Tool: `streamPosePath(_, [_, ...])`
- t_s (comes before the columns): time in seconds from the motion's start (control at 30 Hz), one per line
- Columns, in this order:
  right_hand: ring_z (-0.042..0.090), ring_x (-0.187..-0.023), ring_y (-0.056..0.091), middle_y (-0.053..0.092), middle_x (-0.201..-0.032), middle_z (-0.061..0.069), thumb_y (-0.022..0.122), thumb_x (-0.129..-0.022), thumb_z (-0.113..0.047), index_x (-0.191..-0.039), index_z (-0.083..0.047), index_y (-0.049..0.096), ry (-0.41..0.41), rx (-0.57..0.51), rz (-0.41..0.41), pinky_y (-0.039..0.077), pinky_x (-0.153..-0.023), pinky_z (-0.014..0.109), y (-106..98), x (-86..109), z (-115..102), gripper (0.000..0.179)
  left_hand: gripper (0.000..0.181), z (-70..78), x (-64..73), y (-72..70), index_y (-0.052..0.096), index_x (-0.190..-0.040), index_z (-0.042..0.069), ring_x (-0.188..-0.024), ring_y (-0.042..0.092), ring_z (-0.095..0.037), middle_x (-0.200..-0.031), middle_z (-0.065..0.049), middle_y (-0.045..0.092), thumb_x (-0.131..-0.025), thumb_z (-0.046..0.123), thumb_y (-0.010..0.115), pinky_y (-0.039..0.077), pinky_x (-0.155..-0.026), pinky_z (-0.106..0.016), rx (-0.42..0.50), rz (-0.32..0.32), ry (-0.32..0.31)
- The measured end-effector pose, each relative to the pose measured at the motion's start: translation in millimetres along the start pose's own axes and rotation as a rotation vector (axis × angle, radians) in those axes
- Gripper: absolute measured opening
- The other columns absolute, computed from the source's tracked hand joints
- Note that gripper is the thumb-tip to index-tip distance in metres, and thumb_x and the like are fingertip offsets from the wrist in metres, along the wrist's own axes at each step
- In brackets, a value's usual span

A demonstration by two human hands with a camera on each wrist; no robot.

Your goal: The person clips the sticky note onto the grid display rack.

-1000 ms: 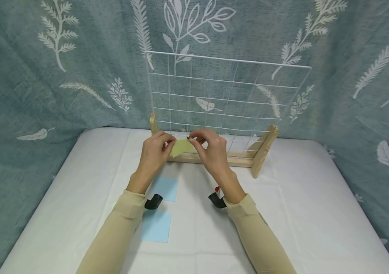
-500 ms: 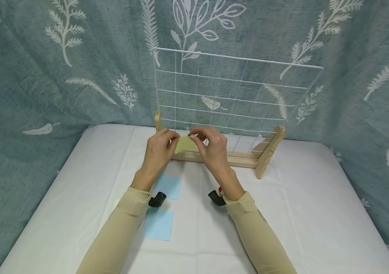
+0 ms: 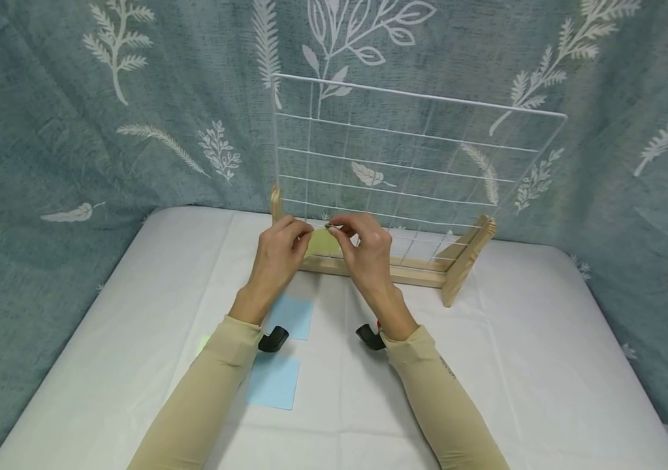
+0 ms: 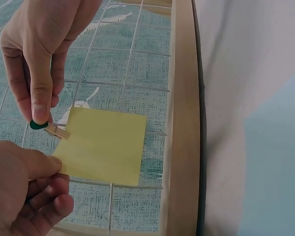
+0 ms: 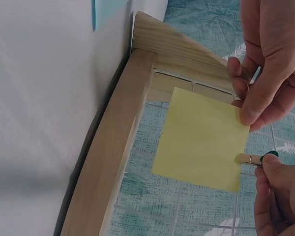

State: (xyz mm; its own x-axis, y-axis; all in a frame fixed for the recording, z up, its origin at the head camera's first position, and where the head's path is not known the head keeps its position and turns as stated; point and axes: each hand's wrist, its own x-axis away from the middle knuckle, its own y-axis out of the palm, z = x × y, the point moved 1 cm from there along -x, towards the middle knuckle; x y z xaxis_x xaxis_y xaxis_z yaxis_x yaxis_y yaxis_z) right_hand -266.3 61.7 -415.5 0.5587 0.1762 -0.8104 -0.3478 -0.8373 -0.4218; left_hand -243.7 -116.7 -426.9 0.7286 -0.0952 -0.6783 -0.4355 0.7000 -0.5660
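Swung closer to wire grid (image 3: pixel 416 168) since earlier frame: yellow note (image 5: pixel 201 140). Pinched at top corner by left hand (image 3: pixel 277 251), hanging below; met crosswise at top edge by wooden clip (image 5: pixel 250 159), pinched in right hand (image 3: pixel 367 253).

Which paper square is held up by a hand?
The yellow square, pinched by the left hand; the two blue squares lie on the table.

Square yellow note (image 4: pixel 105 147), flat, before the wire grid (image 3: pixel 410 167); wooden clothespin (image 5: pixel 249 159), green-ended, tip at the note's upper edge
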Motion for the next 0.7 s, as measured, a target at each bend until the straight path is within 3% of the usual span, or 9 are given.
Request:
streamPosePath(0.53, [0.023,-0.073,0.071,0.079,-0.087,0.008,0.084,-0.087,-0.007,-0.096,-0.005,0.081,0.024,0.036,0.036,0.059,-0.066,0.033,5.3,4.1,-2.3,0.01,0.008,1.0,4.2,3.7,0.079,-0.099,-0.002,-0.079,0.07,-0.025,-0.091,-0.013,0.071,-0.098,-0.001,0.072,0.059,-0.071,-0.037,0.014,0.022,0.012])
streamPosePath(0.7, [0.023,-0.079,0.072,0.081,-0.091,0.008,0.084,-0.088,-0.009,-0.096,-0.005,0.082,0.034,0.037,0.048,0.061,-0.069,0.032,7.4,1.4,-3.9,0.009,0.008,1.3,1.6,1.9,0.079,-0.1,-0.003,-0.079,0.07,-0.026,-0.092,-0.013,0.071,-0.098,-0.001,0.071,0.059,-0.071,-0.037,0.012,0.025,0.015])
